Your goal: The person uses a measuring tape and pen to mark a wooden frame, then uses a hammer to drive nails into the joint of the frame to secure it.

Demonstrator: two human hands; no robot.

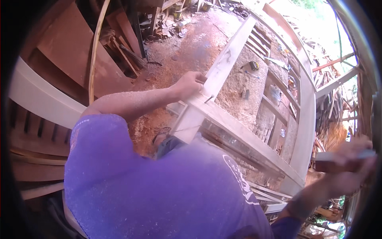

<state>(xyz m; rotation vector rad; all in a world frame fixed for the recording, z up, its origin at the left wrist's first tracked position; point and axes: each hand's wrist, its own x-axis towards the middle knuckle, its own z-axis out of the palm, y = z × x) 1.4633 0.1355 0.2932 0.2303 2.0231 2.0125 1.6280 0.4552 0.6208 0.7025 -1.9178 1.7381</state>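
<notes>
A pale wooden frame (pixel 227 59) lies before me, its boards meeting at a corner joint close to my body. A nail (pixel 209 98) sticks up at a slant from that joint. Just beyond it, my left hand (pixel 190 85) is closed over the edge of the long board, fingers bent and apart from the nail. Far out at the right, raised and away from the frame, my right hand (pixel 353 165) grips a reddish-brown wooden block (pixel 328 162) with a greyish top. Motion blurs this hand, and the exact kind of block cannot be made out.
Sawdust covers the surface inside the frame, where a black-and-yellow tape measure (pixel 254 65) and a small dark piece (pixel 245 94) lie. Brown boards (pixel 67 47) lean at the left beside a curved pale board (pixel 43 89). Scrap wood (pixel 338 103) is heaped at the right.
</notes>
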